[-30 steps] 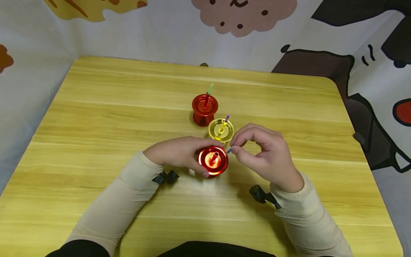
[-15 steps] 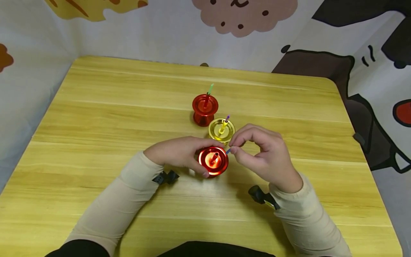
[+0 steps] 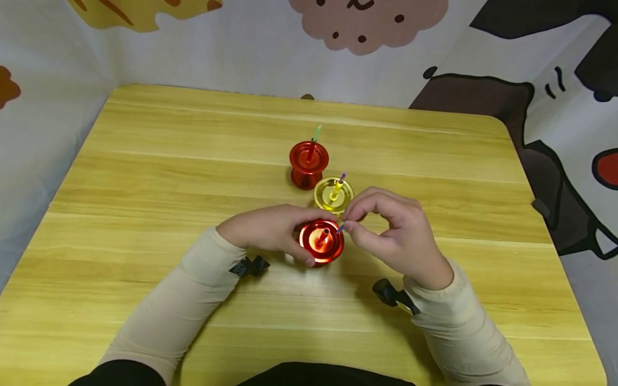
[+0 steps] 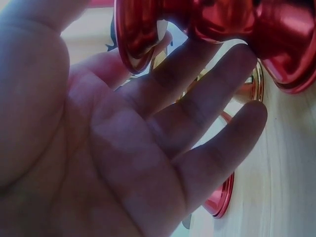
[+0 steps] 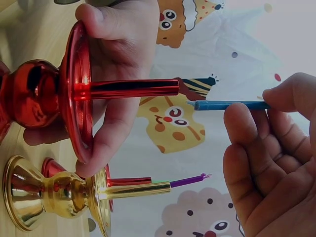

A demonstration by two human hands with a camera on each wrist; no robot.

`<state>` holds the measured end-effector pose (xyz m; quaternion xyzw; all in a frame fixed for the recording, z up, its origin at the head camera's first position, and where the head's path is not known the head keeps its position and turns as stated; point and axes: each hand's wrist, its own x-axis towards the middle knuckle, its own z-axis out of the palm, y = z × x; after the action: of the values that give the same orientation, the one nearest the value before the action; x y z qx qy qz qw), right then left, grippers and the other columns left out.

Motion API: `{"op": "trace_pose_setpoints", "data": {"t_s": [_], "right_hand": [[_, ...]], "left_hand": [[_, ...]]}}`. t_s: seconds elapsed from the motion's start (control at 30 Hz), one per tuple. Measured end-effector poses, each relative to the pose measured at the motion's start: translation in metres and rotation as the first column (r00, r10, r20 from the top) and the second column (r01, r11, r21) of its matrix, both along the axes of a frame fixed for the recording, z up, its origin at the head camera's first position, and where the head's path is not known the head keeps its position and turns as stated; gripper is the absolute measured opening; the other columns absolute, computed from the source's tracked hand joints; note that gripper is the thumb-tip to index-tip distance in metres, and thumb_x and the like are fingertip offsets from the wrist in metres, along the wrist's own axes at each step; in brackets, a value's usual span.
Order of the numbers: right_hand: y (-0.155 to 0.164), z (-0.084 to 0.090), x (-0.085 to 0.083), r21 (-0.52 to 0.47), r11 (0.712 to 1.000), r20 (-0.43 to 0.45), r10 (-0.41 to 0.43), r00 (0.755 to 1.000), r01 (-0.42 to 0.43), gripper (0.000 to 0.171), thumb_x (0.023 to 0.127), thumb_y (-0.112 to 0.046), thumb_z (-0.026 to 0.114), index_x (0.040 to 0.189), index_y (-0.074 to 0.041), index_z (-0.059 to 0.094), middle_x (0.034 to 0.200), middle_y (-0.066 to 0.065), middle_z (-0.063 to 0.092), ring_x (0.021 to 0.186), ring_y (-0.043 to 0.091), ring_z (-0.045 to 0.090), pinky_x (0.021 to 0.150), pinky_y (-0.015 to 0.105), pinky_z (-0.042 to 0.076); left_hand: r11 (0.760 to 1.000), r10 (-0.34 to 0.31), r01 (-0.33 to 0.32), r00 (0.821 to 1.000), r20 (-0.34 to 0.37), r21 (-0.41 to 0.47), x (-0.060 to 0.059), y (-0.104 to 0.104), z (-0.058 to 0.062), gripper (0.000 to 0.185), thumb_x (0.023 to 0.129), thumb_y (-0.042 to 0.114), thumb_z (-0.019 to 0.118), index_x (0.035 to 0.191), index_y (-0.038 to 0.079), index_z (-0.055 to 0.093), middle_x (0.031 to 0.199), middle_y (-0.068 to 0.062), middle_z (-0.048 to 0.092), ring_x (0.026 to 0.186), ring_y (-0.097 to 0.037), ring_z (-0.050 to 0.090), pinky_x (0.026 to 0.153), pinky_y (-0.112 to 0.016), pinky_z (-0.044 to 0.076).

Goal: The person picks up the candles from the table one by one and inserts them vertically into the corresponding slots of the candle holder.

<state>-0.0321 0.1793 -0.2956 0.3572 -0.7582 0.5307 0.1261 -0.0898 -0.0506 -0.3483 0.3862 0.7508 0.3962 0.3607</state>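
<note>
Your left hand (image 3: pixel 270 228) grips the red holder (image 3: pixel 321 242); right hand (image 3: pixel 396 236) pinches the blue candle (image 5: pixel 229 105) (thin, brittle; hold low, gently).

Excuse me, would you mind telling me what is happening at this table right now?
A person is fitting thin candles into metal holders. The left hand grips the near red holder on the wooden table. The right hand pinches a blue candle, its tip just short of the holder's tube. The gold holder and the far red holder already carry candles.
</note>
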Motion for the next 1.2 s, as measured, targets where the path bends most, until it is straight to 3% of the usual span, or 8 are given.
{"op": "trace_pose_setpoints", "data": {"t_s": [1.2], "right_hand": [[-0.011, 0.000, -0.001, -0.002, 1.000, -0.001, 0.016, 1.000, -0.016, 0.017, 0.077, 0.011, 0.070, 0.082, -0.004, 0.066, 0.084, 0.004, 0.069, 0.080, 0.017, 0.064, 0.078, 0.025, 0.053]], "left_hand": [[1.000, -0.005, 0.006, 0.999, -0.034, 0.012, 0.000, -0.001, -0.001, 0.079, 0.081, 0.020, 0.086, 0.150, 0.022, 0.047, 0.135, 0.006, 0.060, 0.119, -0.010, 0.058, 0.105, -0.032, 0.044]]}}
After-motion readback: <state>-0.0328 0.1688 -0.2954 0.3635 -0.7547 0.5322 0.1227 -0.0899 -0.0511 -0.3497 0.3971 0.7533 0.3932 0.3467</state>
